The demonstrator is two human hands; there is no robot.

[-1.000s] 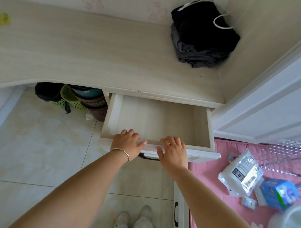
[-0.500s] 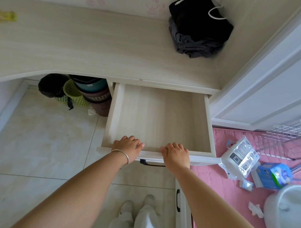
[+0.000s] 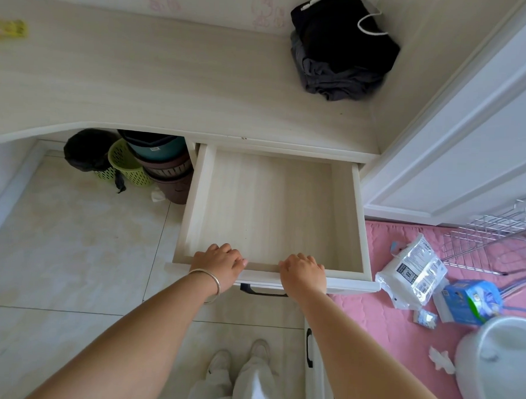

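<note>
— Gripping the front rim of the drawer, is that what both hands do?

— Yes. The left hand, the one with the bracelet, curls its fingers over the rim towards the left side. The right hand does the same a little to the right. The fingers of both are bent and clamped on the board.

— Why not the handle?

— The dark handle sits lower on the front, between the two wrists, and no hand touches it. I think two hands on the rim guide the drawer straight.

— And where is the drawer?

— It sticks far out from under the counter, and I see nothing inside it. Folded dark clothes lie at the back right corner of the counter. Some baskets stand on the floor under it, on the left.
</note>
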